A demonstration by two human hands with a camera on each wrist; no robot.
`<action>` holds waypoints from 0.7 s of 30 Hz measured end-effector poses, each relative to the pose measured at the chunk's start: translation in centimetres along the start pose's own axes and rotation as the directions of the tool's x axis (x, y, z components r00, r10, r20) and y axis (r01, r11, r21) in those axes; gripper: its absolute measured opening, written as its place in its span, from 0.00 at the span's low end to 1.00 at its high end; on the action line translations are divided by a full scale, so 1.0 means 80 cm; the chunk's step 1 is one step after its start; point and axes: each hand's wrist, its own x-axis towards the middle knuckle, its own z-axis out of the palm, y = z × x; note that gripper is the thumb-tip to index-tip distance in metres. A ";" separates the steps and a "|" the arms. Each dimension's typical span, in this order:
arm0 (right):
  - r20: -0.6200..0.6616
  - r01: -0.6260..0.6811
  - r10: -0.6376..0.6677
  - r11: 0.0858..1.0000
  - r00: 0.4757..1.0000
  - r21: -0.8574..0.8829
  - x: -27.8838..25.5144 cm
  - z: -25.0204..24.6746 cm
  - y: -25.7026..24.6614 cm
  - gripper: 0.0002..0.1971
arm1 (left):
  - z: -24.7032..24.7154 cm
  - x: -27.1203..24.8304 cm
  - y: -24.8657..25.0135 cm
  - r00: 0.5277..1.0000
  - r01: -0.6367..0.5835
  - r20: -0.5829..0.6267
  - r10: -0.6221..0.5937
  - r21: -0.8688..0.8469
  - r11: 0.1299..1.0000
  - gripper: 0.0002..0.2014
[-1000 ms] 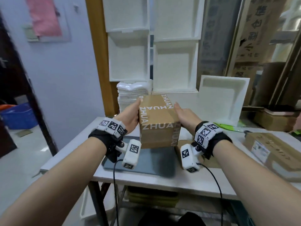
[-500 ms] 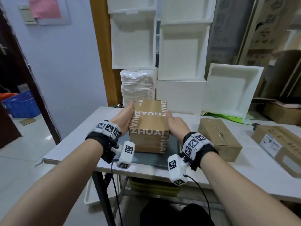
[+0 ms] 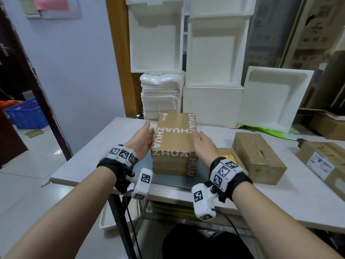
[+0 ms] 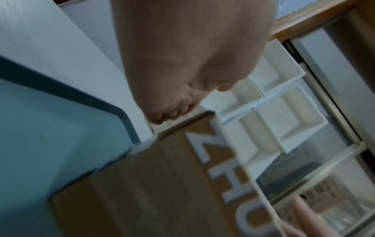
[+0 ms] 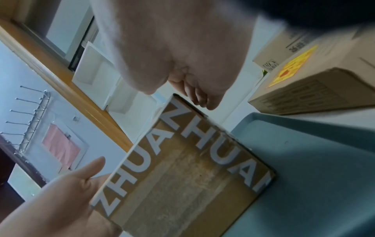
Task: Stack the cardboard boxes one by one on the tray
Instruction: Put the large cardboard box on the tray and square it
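A brown cardboard box point(image 3: 173, 139) printed with white ZHUAN letters stands upright on the grey-blue tray point(image 3: 201, 177) near the table's front edge. My left hand point(image 3: 143, 139) lies flat against the box's left side with the thumb up. My right hand point(image 3: 204, 144) sits at the box's right side with straight fingers, touching or barely apart. In the left wrist view the left hand point(image 4: 182, 56) reaches past the box point(image 4: 162, 184) over the tray point(image 4: 50, 128). In the right wrist view the right hand point(image 5: 172, 48) hovers by the box point(image 5: 182, 176) above the tray point(image 5: 314, 168).
To the right of the tray lie a small box with a yellow label point(image 3: 226, 156), a taped cardboard box point(image 3: 258, 157) and a labelled box point(image 3: 324, 161). White foam boxes point(image 3: 212, 103) and a stack of white trays point(image 3: 160, 96) stand behind the table.
The box came down from mid-air onto the tray with both hands. The hands have loosened and now lie flat at its sides.
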 end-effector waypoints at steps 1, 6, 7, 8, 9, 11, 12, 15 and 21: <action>0.014 -0.012 0.012 1.000 1.000 0.025 -0.001 0.002 0.001 0.31 | 0.002 0.000 -0.006 1.000 -0.016 -0.021 0.016 0.005 1.000 0.35; 0.047 -0.034 0.027 0.985 0.999 0.166 -0.001 0.016 0.008 0.36 | 0.011 0.009 -0.028 0.998 0.046 -0.028 -0.050 -0.123 0.991 0.34; 0.044 -0.053 0.044 0.971 0.998 0.233 -0.001 0.019 0.007 0.38 | 0.012 0.009 -0.028 0.998 0.054 -0.023 -0.057 -0.131 0.990 0.34; 0.044 -0.075 0.065 0.950 0.997 0.303 0.000 0.022 0.008 0.40 | 0.014 0.008 -0.029 0.998 0.059 -0.021 -0.063 -0.132 0.989 0.35; 0.045 -0.088 0.077 0.929 0.996 0.358 -0.001 0.024 0.007 0.43 | 0.016 0.007 -0.029 0.998 0.060 -0.019 -0.063 -0.130 0.990 0.35; 0.045 -0.093 0.081 0.907 0.996 0.412 -0.001 0.024 0.006 0.42 | 0.018 0.003 -0.030 0.998 0.050 -0.024 -0.053 -0.137 0.989 0.35; 0.048 -0.094 0.082 0.903 0.995 0.419 0.000 0.021 0.004 0.38 | 0.019 0.001 -0.031 0.998 0.050 -0.029 -0.055 -0.147 0.988 0.35; 0.071 -0.109 0.087 0.896 0.994 0.430 0.004 0.014 0.000 0.33 | 0.020 0.001 -0.036 0.997 0.018 -0.066 -0.030 -0.179 0.984 0.35; 0.110 -0.158 0.122 0.893 0.986 0.421 0.017 0.005 0.000 0.39 | 0.036 -0.012 -0.048 0.994 -0.021 -0.113 0.000 -0.187 0.982 0.35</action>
